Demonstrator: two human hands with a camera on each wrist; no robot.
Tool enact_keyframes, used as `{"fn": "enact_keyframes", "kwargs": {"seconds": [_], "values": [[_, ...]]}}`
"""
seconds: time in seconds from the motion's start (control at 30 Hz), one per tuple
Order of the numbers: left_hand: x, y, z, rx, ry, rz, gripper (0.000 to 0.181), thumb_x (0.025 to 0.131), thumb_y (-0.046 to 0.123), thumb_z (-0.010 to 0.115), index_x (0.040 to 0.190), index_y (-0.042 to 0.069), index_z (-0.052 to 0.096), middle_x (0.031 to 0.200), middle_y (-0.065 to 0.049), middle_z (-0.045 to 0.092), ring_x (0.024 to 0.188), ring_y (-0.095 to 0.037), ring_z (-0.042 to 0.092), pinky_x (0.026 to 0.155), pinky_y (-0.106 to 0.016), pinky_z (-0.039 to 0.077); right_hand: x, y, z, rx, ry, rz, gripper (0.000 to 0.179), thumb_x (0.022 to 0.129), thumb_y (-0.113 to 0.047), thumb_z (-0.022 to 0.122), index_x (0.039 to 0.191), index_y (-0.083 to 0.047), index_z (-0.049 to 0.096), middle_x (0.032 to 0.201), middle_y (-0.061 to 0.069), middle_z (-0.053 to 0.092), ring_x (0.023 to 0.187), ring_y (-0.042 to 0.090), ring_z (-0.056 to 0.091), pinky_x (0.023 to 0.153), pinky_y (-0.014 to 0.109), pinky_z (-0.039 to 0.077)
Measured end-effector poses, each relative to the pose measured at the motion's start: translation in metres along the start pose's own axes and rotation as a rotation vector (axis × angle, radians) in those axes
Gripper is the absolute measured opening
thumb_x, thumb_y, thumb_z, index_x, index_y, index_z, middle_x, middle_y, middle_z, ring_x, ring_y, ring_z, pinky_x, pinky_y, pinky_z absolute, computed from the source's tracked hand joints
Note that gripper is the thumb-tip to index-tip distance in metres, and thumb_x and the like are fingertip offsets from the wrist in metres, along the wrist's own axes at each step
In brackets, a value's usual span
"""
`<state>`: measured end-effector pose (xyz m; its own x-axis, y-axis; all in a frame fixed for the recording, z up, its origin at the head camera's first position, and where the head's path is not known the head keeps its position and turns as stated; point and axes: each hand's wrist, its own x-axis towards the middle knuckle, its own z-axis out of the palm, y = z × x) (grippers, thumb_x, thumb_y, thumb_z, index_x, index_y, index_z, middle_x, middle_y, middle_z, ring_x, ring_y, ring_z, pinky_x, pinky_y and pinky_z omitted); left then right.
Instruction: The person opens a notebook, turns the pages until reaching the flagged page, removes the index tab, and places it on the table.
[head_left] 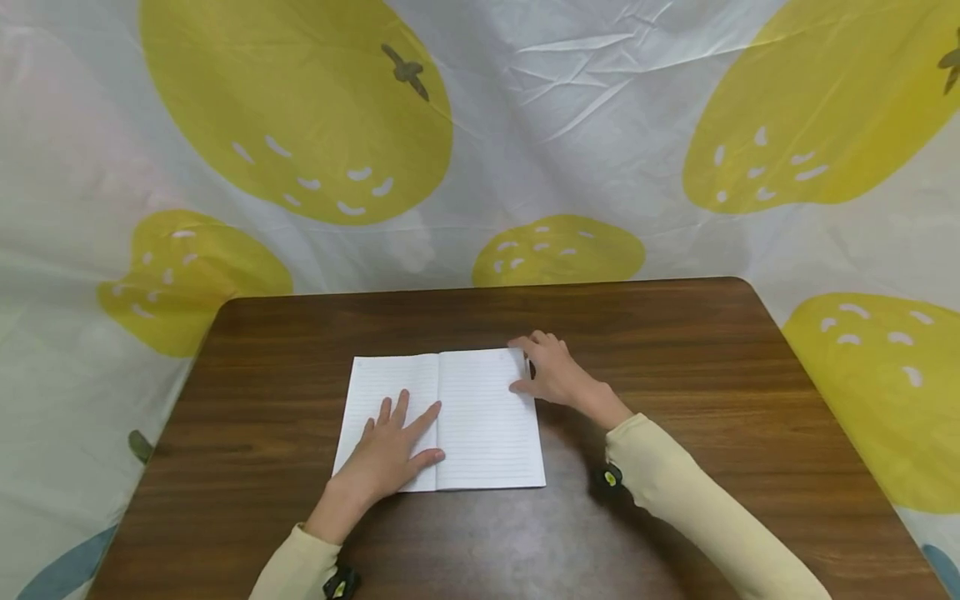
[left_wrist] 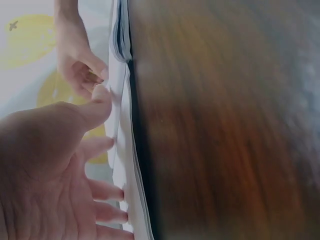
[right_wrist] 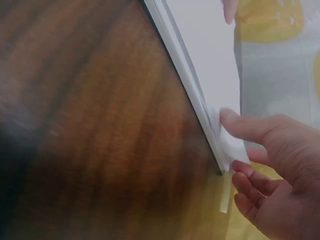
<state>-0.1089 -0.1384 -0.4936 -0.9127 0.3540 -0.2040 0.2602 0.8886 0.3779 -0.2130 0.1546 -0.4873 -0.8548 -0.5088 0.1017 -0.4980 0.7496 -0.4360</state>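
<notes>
An open notebook (head_left: pixel 491 437) with lined white pages lies on the brown wooden table. My left hand (head_left: pixel 382 454) rests on its left page with the fingers spread, the index fingertip and thumb reaching the centre fold. At the upper right corner, my right hand (head_left: pixel 551 371) pinches a page (right_wrist: pixel 232 150) between thumb and fingers. That corner bends up a little in the right wrist view, where the stacked page edges (right_wrist: pixel 182 75) show. In the left wrist view, the left fingers (left_wrist: pixel 107 190) touch the paper and the other hand (left_wrist: pixel 75 55) appears beyond.
The table (head_left: pixel 675 375) has rounded far corners and extends around the notebook on all sides. A white cloth (head_left: pixel 585 108) printed with large yellow fruit hangs behind it and down both sides. Each sleeve cuff carries a small black device (head_left: pixel 611 476).
</notes>
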Motion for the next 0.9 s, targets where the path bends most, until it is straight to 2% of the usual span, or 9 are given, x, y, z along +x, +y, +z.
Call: {"fn": "enact_keyframes", "kwargs": {"seconds": [0.13, 0.2, 0.33, 0.47, 0.6, 0.73, 0.9], "values": [[0.001, 0.004, 0.001, 0.005, -0.006, -0.023, 0.071, 0.097, 0.051, 0.061, 0.159, 0.025, 0.036, 0.165, -0.030, 0.017, 0.150, -0.056, 0.017, 0.113, -0.073, 0.025, -0.005, 0.007, 0.004, 0.121, 0.071, -0.022, 0.059, 0.083, -0.010, 0.083, 0.133, 0.006, 0.056, 0.095, 0.015, 0.065, 0.085, 0.024, 0.060, 0.079, 0.039, 0.051], [0.001, 0.006, 0.001, 0.006, -0.006, -0.027, 0.071, 0.097, 0.051, 0.061, 0.158, 0.024, 0.037, 0.165, -0.030, 0.018, 0.150, -0.056, 0.017, 0.113, -0.073, 0.025, -0.008, 0.009, 0.007, 0.190, 0.105, -0.010, 0.058, 0.084, -0.005, 0.081, 0.134, 0.008, 0.054, 0.089, 0.012, 0.066, 0.079, 0.019, 0.062, 0.072, 0.033, 0.052], [0.000, 0.008, 0.000, 0.002, -0.008, -0.031, 0.071, 0.097, 0.050, 0.062, 0.159, 0.024, 0.036, 0.165, -0.030, 0.017, 0.151, -0.056, 0.016, 0.114, -0.072, 0.024, -0.016, 0.007, 0.010, 0.317, 0.139, 0.082, 0.062, 0.084, -0.004, 0.080, 0.137, 0.007, 0.048, 0.086, 0.012, 0.070, 0.075, 0.017, 0.066, 0.070, 0.030, 0.054], [0.000, 0.008, 0.001, 0.011, -0.003, -0.025, 0.071, 0.098, 0.050, 0.061, 0.159, 0.024, 0.036, 0.165, -0.031, 0.018, 0.151, -0.056, 0.017, 0.114, -0.072, 0.025, -0.024, 0.002, 0.009, 0.460, 0.079, 0.213, 0.063, 0.086, -0.007, 0.079, 0.138, 0.007, 0.047, 0.088, 0.015, 0.071, 0.072, 0.017, 0.068, 0.065, 0.029, 0.057], [0.000, 0.008, 0.002, -0.004, -0.004, -0.026, 0.070, 0.098, 0.049, 0.060, 0.159, 0.023, 0.036, 0.165, -0.030, 0.018, 0.151, -0.056, 0.017, 0.114, -0.073, 0.024, -0.030, 0.001, 0.009, 0.634, 0.001, 0.342, 0.054, 0.090, -0.009, 0.076, 0.133, 0.011, 0.049, 0.090, 0.019, 0.072, 0.066, 0.017, 0.069, 0.063, 0.033, 0.061], [-0.001, 0.008, 0.002, -0.030, -0.004, -0.032, 0.067, 0.101, 0.049, 0.056, 0.159, 0.022, 0.036, 0.166, -0.030, 0.017, 0.151, -0.055, 0.015, 0.115, -0.073, 0.022, -0.033, 0.002, 0.011, 0.814, -0.023, 0.416, 0.044, 0.093, -0.005, 0.071, 0.127, 0.014, 0.051, 0.094, 0.022, 0.073, 0.068, 0.015, 0.068, 0.069, 0.034, 0.062], [-0.001, 0.008, 0.003, -0.049, -0.007, -0.046, 0.069, 0.103, 0.052, 0.048, 0.161, 0.020, 0.030, 0.166, -0.029, 0.015, 0.152, -0.054, 0.013, 0.116, -0.073, 0.020, -0.034, 0.001, 0.012, 0.976, -0.024, 0.485, 0.037, 0.094, -0.004, 0.070, 0.121, 0.014, 0.054, 0.091, 0.013, 0.074, 0.072, 0.012, 0.069, 0.071, 0.030, 0.061]]}}
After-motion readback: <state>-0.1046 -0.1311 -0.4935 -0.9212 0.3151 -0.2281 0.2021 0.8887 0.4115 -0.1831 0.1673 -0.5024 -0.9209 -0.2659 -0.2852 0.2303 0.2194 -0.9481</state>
